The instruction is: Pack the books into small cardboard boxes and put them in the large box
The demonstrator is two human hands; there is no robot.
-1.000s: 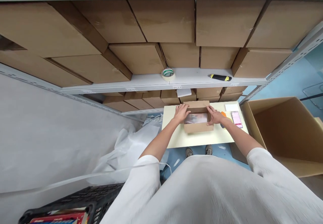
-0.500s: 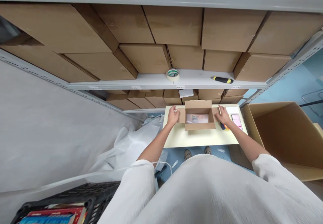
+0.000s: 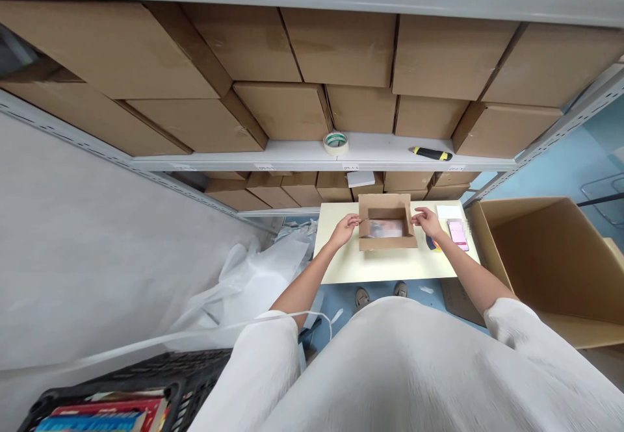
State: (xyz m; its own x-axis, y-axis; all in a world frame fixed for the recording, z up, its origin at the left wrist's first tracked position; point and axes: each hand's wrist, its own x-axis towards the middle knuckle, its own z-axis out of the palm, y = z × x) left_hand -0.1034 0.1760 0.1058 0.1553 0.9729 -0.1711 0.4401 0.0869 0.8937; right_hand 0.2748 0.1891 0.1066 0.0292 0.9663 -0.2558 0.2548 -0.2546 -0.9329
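A small cardboard box (image 3: pixel 387 243) stands open on the pale tabletop (image 3: pixel 341 266), its far and near flaps spread outward. Inside it lies a flat item in clear wrap with a printed face (image 3: pixel 385 228). My left hand (image 3: pixel 345 229) is at the box's left side, fingers stretched out against the raised side flap. On the opposite side my right hand (image 3: pixel 427 221) has its fingers extended to the right flap. Neither hand visibly grasps anything. A roll of tape (image 3: pixel 431 242), partly hidden by my right forearm, and a phone (image 3: pixel 457 234) lie to the right.
Shelves ahead hold several cardboard boxes (image 3: pixel 361 49), a masking tape roll (image 3: pixel 336 143) and a utility knife (image 3: pixel 431 154). A large open carton (image 3: pixel 550 256) stands right of the table. White wrapping sheets (image 3: pixel 258 269) and a black crate (image 3: pixel 180 380) with books are at left.
Both hands have moved inward toward the box. The left and right side flaps, flat outward before, are now turned up at the opening.
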